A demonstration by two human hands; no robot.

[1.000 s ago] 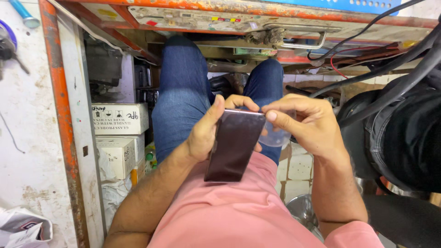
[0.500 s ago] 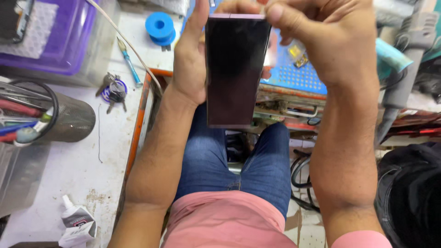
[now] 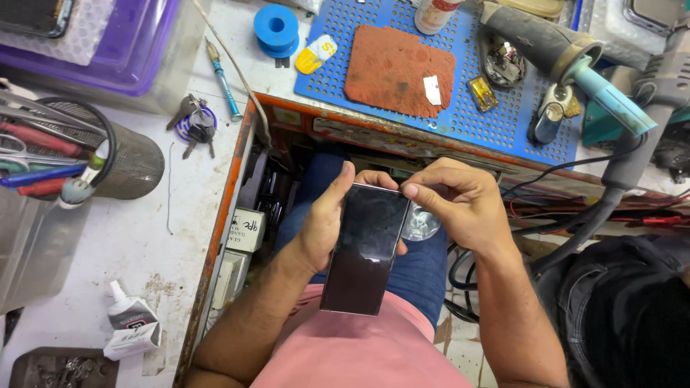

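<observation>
A dark, glossy smartphone (image 3: 364, 248) is held upright over my lap, screen toward me. My left hand (image 3: 327, 223) grips its left edge and back, thumb along the side. My right hand (image 3: 453, 205) pinches the phone's top right corner with fingertips closed; a clear bit of film or plastic (image 3: 420, 224) shows just under that hand. Both hands sit in front of the bench edge, above my blue jeans and pink shirt.
A blue perforated work mat (image 3: 503, 108) with a rust-coloured pad (image 3: 395, 72) lies on the bench. A hot-air tool (image 3: 560, 54), blue solder spool (image 3: 275, 29), keys (image 3: 195, 128), mesh tool cup (image 3: 108, 154), glue tube (image 3: 129, 327), purple tray (image 3: 108, 50) and cables (image 3: 589, 215) surround it.
The view has swung from under the bench up to the bench top. The phone, held high half a second ago, now sits lower over my lap; both hands still hold it.
</observation>
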